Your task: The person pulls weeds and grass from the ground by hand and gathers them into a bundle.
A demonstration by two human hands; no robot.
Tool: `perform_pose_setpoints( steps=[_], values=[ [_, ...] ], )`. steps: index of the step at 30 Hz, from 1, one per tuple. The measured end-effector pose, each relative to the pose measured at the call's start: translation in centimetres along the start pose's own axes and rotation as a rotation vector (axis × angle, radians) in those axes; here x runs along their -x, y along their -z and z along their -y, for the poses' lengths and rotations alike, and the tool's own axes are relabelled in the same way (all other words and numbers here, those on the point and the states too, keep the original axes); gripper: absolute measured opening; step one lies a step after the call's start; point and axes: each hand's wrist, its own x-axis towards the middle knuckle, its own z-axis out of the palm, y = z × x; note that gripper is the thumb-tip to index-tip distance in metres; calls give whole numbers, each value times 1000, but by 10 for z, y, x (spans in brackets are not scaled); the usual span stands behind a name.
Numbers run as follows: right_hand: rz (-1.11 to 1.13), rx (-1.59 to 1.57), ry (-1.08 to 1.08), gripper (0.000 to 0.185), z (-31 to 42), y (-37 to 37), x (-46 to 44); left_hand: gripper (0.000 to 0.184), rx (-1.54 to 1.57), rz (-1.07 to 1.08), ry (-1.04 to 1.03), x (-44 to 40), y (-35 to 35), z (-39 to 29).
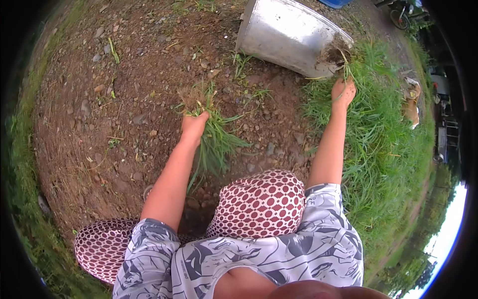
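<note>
My left hand point(194, 125) is closed around a bunch of grass point(217, 144), its green blades hanging down to the right and its roots pointing up. Bare stony soil lies beneath it. Farther right, my right hand point(343, 93) grips a grass clump point(336, 52) whose brown, soil-covered roots stick up past the fingers. That clump overlaps the end of a dented metal drum point(284, 35) lying on its side. Below and around my right hand spreads a heap of long green grass point(378, 124).
Stony brown ground point(134, 94) with scattered stems stretches left. A blue container point(336, 2) is cut off at the top edge. At the right, a tan and white shape point(412, 104), perhaps an animal, is beside the grass. My patterned knees point(261, 202) are close below.
</note>
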Motion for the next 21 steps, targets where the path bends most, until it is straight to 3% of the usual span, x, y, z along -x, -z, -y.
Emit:
perform_pose_setpoints(
  steps=[1,4,5,9,12,14,17,20,21],
  values=[
    [-25,-100,-75,30,13,12,5,35,2,3,-1,-3,-1,1],
    [73,155,208,29,-16,-37,-9,35,-35,-12,28,3,-4,-3],
    [-15,71,239,31,-18,-38,-7,34,-49,-27,41,5,-5,-7],
    [-13,-140,-92,40,0,-16,-6,34,2,1,-15,6,-7,-6],
    [100,30,142,40,-16,-52,1,33,31,13,6,6,-9,-7],
    [198,-149,64,33,11,-47,22,32,53,-9,-77,4,-11,5],
    [358,-323,202,24,68,-43,88,48,-55,-34,-112,18,-17,-4],
    [724,-330,431,30,120,-55,160,62,-198,-67,14,22,-19,-10],
    [745,-326,578,28,130,-67,185,60,-23,-58,74,27,-21,-16]
  ],
)
